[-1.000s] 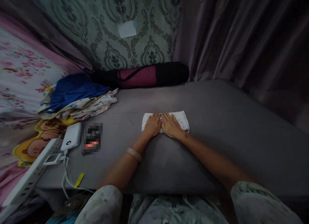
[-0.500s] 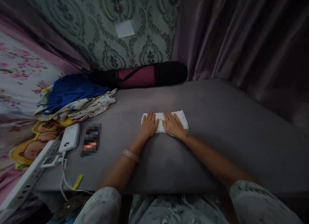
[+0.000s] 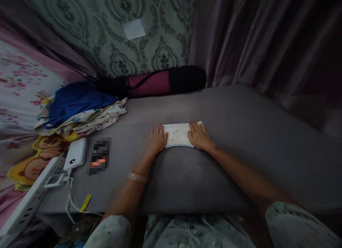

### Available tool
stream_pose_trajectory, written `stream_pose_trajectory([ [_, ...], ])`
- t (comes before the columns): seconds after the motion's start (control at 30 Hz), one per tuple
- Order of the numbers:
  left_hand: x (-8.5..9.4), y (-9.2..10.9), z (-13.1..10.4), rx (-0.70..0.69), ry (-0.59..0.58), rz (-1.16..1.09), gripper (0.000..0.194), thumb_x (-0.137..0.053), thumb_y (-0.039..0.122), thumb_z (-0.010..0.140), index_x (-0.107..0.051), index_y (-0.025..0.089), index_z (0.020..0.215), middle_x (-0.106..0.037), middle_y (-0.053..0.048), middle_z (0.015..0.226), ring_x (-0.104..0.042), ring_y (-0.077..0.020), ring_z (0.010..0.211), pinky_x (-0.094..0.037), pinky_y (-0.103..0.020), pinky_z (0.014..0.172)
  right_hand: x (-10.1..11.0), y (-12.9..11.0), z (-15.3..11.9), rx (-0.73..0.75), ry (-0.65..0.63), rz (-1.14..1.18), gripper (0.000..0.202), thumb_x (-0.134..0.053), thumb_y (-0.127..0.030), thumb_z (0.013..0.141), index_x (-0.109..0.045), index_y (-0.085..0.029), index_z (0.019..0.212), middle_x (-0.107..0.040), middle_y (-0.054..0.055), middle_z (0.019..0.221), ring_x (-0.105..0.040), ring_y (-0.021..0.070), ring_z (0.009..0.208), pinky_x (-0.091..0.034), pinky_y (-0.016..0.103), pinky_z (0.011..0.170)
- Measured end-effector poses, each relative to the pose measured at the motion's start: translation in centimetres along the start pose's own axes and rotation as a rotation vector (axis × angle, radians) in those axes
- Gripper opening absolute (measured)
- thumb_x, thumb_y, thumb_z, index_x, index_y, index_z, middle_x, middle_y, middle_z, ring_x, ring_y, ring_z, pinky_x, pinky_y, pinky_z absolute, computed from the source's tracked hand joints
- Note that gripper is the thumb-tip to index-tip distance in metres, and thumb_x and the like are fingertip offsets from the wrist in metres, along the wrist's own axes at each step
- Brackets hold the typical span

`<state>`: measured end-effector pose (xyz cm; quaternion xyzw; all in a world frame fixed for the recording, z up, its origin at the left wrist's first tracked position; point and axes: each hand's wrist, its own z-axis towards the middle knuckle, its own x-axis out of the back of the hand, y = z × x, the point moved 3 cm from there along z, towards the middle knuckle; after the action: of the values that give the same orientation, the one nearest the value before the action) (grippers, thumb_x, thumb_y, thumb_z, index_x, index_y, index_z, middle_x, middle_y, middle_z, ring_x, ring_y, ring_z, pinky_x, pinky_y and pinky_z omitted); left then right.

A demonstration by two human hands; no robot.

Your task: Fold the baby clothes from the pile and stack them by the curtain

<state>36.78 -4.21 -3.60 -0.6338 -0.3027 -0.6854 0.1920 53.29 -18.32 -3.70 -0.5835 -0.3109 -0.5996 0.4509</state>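
Observation:
A small white folded cloth (image 3: 177, 134) lies flat on the grey-covered surface in front of me, with a faint mark near its middle. My left hand (image 3: 158, 137) rests palm down over the cloth's left end, fingers stretched away from me. Over the right end lies my right hand (image 3: 197, 134), also flat with its fingers out. The stretch of cloth between the two hands is exposed, and its near edge curves slightly. Both thumbs point inward. The cloth's two ends are mostly hidden under my hands.
To the left are a white power bank (image 3: 75, 153) with a cable, a white power strip (image 3: 32, 196) and a blurred-out item (image 3: 99, 156). Blue and patterned clothes (image 3: 80, 105) are piled behind them. A long black and maroon bag (image 3: 152, 82) lies along the wall; curtains (image 3: 253, 37) hang on the right.
My hands have slid apart, left hand to the left and right hand to the right, baring more of the cloth between them. The view has shifted slightly.

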Motion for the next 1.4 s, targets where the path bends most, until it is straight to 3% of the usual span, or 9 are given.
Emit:
stream_pose_trajectory([
  [0.27, 0.7, -0.5, -0.9, -0.014, 0.092, -0.041, 0.055, -0.021, 0.038, 0.099, -0.036, 0.012, 0.146, -0.029, -0.014, 0.156, -0.019, -0.0271, 0.146, -0.018, -0.05, 0.118, 0.7, 1.1, -0.3, -0.052, 0.03, 0.034, 0.064, -0.019, -0.037, 0.096, -0.034, 0.0, 0.146, -0.033, 0.018, 0.153, -0.022, 0.0286, 0.144, -0.014, 0.043, 0.119],
  [0.43, -0.1, -1.6, -0.8, -0.018, 0.045, -0.103, 0.054, -0.027, 0.037, 0.098, -0.038, 0.011, 0.144, -0.035, -0.014, 0.153, -0.024, -0.03, 0.144, -0.024, -0.055, 0.115, 0.5, 1.4, -0.4, -0.067, -0.064, 0.028, 0.065, -0.02, -0.037, 0.096, -0.035, 0.002, 0.145, -0.034, 0.019, 0.152, -0.024, 0.0301, 0.144, -0.018, 0.043, 0.118],
  [0.67, -0.7, -2.1, -0.4, -0.022, 0.121, -0.159, 0.052, -0.032, 0.036, 0.097, -0.042, 0.01, 0.141, -0.039, -0.017, 0.15, -0.03, -0.0313, 0.142, -0.029, -0.053, 0.113, 1.6, -2.3, 0.8, 0.04, 0.068, 0.067, 0.062, -0.02, -0.037, 0.097, -0.036, -0.002, 0.145, -0.034, 0.017, 0.153, -0.023, 0.0267, 0.144, -0.015, 0.042, 0.119],
  [0.9, -1.2, -3.1, -0.2, -0.042, 0.203, -0.216, 0.051, -0.037, 0.035, 0.095, -0.046, 0.008, 0.136, -0.042, -0.02, 0.147, -0.031, -0.0332, 0.141, -0.032, -0.053, 0.111, 0.1, -4.0, 1.2, 0.058, -0.029, 0.077, 0.061, -0.022, -0.036, 0.097, -0.037, 0.001, 0.145, -0.035, 0.019, 0.152, -0.028, 0.0286, 0.142, -0.018, 0.043, 0.118],
  [1.4, -2.0, -4.3, 0.3, -0.089, 0.315, -0.313, 0.042, -0.037, 0.036, 0.095, -0.053, 0.012, 0.126, -0.053, -0.019, 0.136, -0.042, -0.03, 0.134, -0.035, -0.051, 0.11, 0.0, -8.1, 2.8, 0.138, 0.036, 0.061, 0.06, -0.026, -0.034, 0.097, -0.039, 0.001, 0.144, -0.038, 0.019, 0.15, -0.029, 0.0279, 0.141, -0.019, 0.041, 0.116],
])
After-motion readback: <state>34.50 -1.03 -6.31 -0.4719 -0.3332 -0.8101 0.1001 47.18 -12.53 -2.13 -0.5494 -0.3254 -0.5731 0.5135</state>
